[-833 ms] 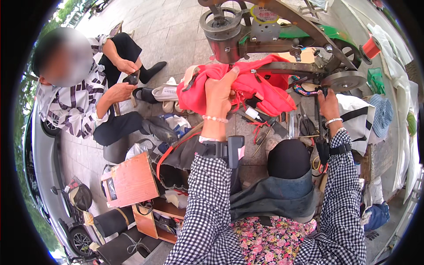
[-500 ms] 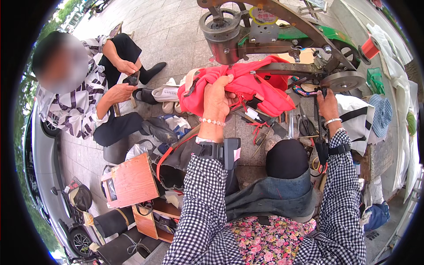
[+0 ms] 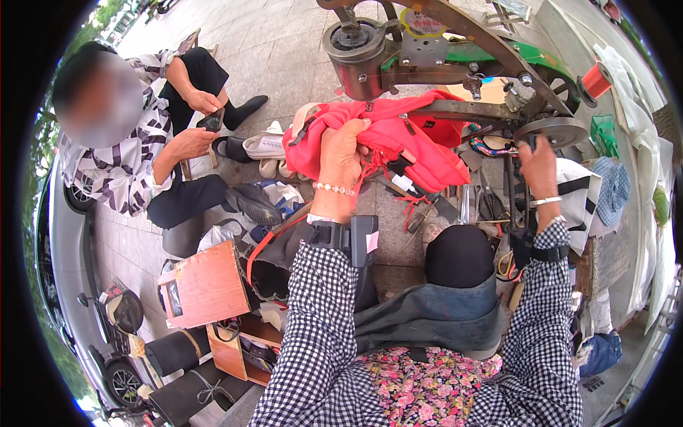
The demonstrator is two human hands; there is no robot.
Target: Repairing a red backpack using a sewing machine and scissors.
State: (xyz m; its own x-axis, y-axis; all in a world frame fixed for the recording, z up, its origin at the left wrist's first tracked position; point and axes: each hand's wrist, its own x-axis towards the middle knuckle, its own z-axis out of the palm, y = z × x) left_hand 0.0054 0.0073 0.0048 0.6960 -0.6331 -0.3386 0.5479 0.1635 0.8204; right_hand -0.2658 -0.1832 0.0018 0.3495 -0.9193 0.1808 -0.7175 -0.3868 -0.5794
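Note:
A bright red fabric bag (image 3: 437, 160) with zips and dangling red straps lies across the arm of a hand-cranked sewing machine (image 3: 455, 108), under its metal head. Closed on the bag's near-left part is my left hand (image 3: 341, 155), its thumb on top and its fingers partly hidden. My right hand (image 3: 539, 169), slightly blurred, is wrapped round a dark crank handle at the edge of the machine's handwheel (image 3: 558, 132). A spool of red thread (image 3: 596, 80) sits on the machine beyond the wheel.
To the left sits another person (image 3: 117, 153) holding a dark object. Near my knees are a wooden box (image 3: 206, 285), scissors (image 3: 491, 203) and scattered tools. A white bag (image 3: 569, 178) and a blue cap (image 3: 612, 188) lie right. A grey car (image 3: 67, 285) stands far left.
My right hand has moved slightly up and right with the crank handle. My left hand and the red bag have shifted a little left in view.

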